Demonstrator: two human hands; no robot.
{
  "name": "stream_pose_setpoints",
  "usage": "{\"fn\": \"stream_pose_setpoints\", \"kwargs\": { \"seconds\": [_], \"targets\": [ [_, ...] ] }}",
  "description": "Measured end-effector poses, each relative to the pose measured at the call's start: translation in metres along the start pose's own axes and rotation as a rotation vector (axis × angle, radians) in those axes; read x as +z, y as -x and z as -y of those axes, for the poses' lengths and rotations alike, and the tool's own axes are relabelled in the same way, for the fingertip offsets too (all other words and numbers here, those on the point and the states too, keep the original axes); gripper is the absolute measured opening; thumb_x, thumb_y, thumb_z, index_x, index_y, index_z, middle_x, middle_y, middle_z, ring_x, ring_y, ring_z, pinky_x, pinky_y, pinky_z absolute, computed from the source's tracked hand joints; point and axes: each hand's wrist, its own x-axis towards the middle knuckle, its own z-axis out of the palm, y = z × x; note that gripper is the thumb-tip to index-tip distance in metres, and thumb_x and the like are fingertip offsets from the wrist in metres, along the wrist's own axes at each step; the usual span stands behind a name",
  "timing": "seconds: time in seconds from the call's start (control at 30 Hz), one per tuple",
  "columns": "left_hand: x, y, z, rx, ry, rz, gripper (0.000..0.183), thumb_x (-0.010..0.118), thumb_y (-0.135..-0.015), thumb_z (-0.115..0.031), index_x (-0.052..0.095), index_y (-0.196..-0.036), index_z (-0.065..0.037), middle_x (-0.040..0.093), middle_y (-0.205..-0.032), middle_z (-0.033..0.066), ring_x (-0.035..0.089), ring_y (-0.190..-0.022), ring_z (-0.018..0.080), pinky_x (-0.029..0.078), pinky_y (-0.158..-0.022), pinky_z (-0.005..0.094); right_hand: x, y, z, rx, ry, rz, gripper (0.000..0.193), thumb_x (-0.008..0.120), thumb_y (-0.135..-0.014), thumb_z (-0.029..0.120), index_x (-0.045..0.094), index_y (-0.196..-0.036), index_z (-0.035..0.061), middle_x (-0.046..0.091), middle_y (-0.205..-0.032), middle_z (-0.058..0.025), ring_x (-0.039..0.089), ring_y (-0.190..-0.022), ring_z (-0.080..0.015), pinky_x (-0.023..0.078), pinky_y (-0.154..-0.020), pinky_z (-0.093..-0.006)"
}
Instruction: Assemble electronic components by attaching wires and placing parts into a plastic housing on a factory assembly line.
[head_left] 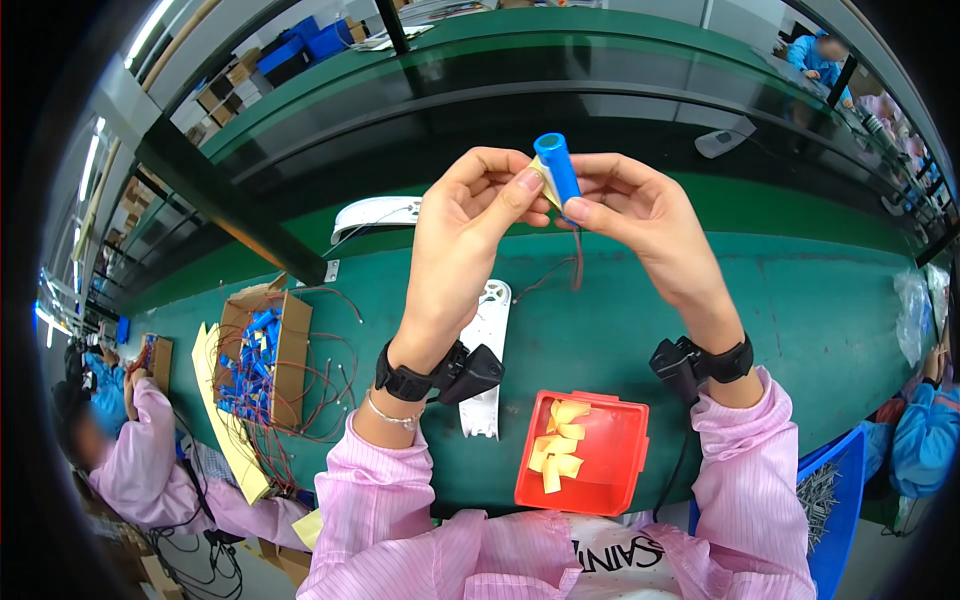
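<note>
A blue cylindrical battery (560,172) is held up above the far part of the table, tilted slightly, its round end upward. My right hand (645,215) closes thumb and fingers on its lower right side. A small pale yellow adhesive pad (546,187) lies along the battery's left side, pinched by the thumb and fingers of my left hand (460,215). Thin dark red wires (577,262) hang below the battery toward the table. Under my hands lies a long white plastic shell (485,375). More yellow pads (560,440) sit in a red plastic tray (622,478).
On the left, a cardboard box (289,365) holds several blue wired batteries, beside a long yellow strip (222,415). Another white shell (370,212) lies farther back. A blue bin (848,510) of metal pins stands right. A green post (215,195) rises left; co-workers sit on both sides.
</note>
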Motion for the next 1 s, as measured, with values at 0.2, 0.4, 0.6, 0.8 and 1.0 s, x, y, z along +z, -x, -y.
{"fn": "stream_pose_setpoints", "kwargs": {
  "seconds": [0.2,0.4,0.6,0.8,1.0],
  "targets": [
    [-0.003,0.001,-0.006,-0.055,0.020,0.111,0.021,0.060,-0.096,-0.018,0.059,-0.107,0.001,0.066,-0.093,0.0073,0.064,-0.084,0.0138,0.052,-0.077,0.0279,-0.039,0.000,0.020,0.149,-0.197,0.003,0.037,0.067,-0.092,0.015,0.058,-0.123,-0.0045,0.067,-0.105,-0.0134,0.068,-0.092,-0.0187,0.053,-0.087,-0.0309],
    [0.011,0.024,-0.022,-0.258,-0.545,1.136,0.025,0.060,-0.094,-0.020,0.065,-0.110,-0.002,0.070,-0.101,0.0133,0.066,-0.093,0.0231,0.050,-0.084,0.0318,-0.077,0.001,0.033,0.011,-0.166,-0.266,0.037,0.064,-0.093,0.016,0.056,-0.123,-0.0058,0.066,-0.109,-0.0139,0.066,-0.097,-0.0184,0.052,-0.092,-0.0277],
    [-0.070,-0.030,0.039,0.003,-1.097,0.215,0.024,0.056,-0.090,-0.016,0.069,-0.103,-0.001,0.070,-0.091,0.0205,0.068,-0.088,0.0359,0.053,-0.081,0.0401,-0.078,0.001,0.036,-0.019,-0.129,-0.221,0.037,0.066,-0.092,0.014,0.057,-0.121,-0.0061,0.067,-0.108,-0.0134,0.067,-0.096,-0.0186,0.053,-0.090,-0.0291],
    [-0.230,-0.089,0.104,-0.233,-1.525,0.306,0.044,0.072,-0.080,-0.028,0.067,-0.114,-0.001,0.068,-0.108,0.0219,0.064,-0.102,0.0385,0.050,-0.090,0.0428,-0.067,0.003,0.042,-0.001,-0.107,-0.205,0.036,0.067,-0.091,0.015,0.059,-0.120,-0.0058,0.068,-0.104,-0.0127,0.067,-0.095,-0.0176,0.054,-0.087,-0.0295],
    [-0.200,-0.080,0.105,-0.293,-1.240,0.604,0.038,0.064,-0.086,-0.032,0.066,-0.105,0.001,0.070,-0.090,0.0217,0.069,-0.082,0.0306,0.051,-0.076,0.0405,-0.051,0.002,0.034,0.021,-0.069,-0.245,0.037,0.067,-0.092,0.017,0.059,-0.121,-0.0034,0.066,-0.106,-0.0108,0.064,-0.094,-0.0145,0.052,-0.084,-0.0282]
  ]
}}
